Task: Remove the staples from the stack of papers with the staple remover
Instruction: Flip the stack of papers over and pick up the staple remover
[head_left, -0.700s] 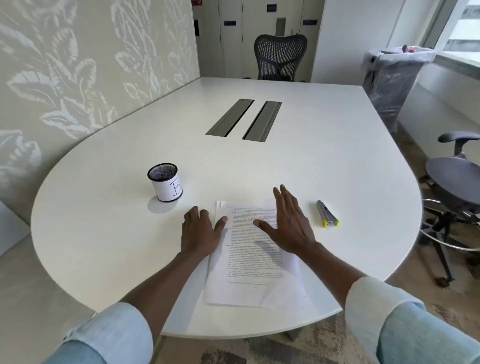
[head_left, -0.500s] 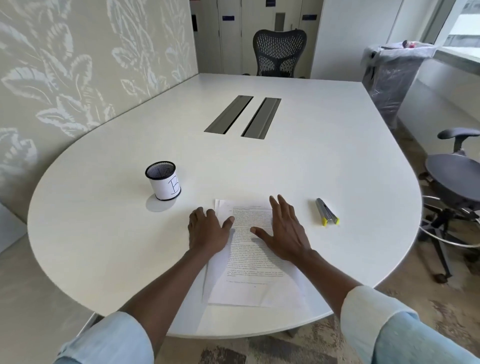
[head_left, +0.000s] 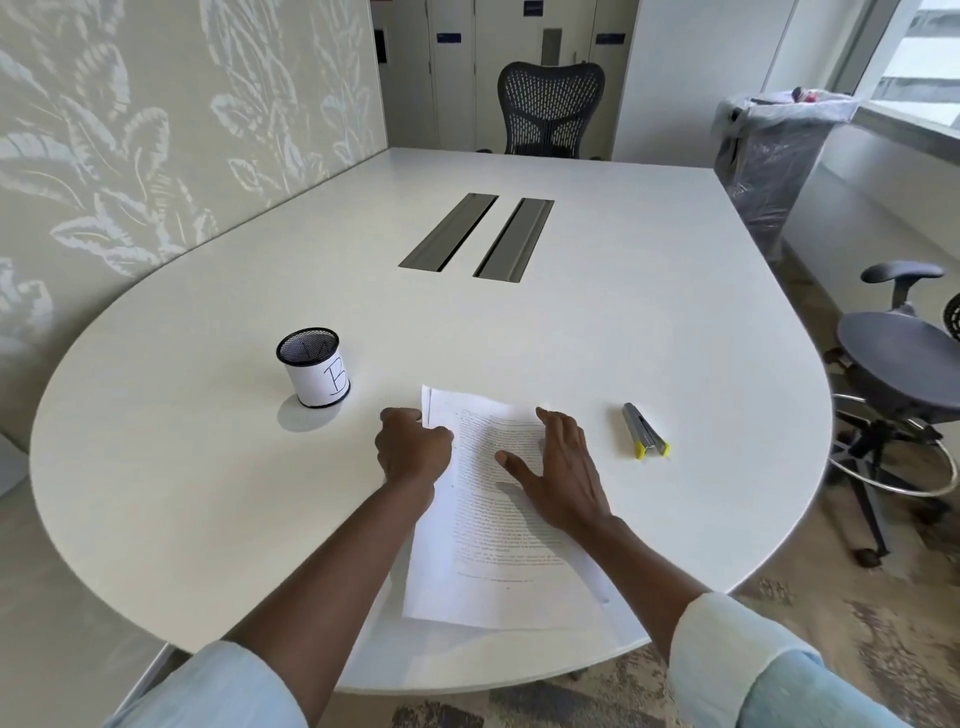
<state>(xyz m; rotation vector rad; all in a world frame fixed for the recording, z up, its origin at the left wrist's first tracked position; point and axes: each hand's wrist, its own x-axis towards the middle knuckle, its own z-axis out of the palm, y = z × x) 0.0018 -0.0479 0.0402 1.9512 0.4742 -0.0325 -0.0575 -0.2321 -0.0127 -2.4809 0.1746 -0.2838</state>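
A stack of printed papers (head_left: 498, 525) lies near the front edge of the white table (head_left: 623, 332). My left hand (head_left: 413, 449) sits at the stack's upper left edge, fingers curled, thumb on the top sheet as if pinching the sheets' edge. Flat on the upper right of the stack rests my right hand (head_left: 558, 475), fingers straight. The staple remover (head_left: 645, 431), grey with yellow tips, lies on the table to the right of the papers, a hand's width from my right hand. No staple is visible.
A black mesh cup (head_left: 314, 374) wrapped in white paper marked "B" stands left of the papers. Two grey cable slots (head_left: 475, 236) run down the table's middle. An office chair (head_left: 898, 364) stands at the right and another chair (head_left: 550, 109) at the far end.
My left hand has slid up to the stack's top left edge and curled its fingers there. My right hand has lowered flat onto the sheets.
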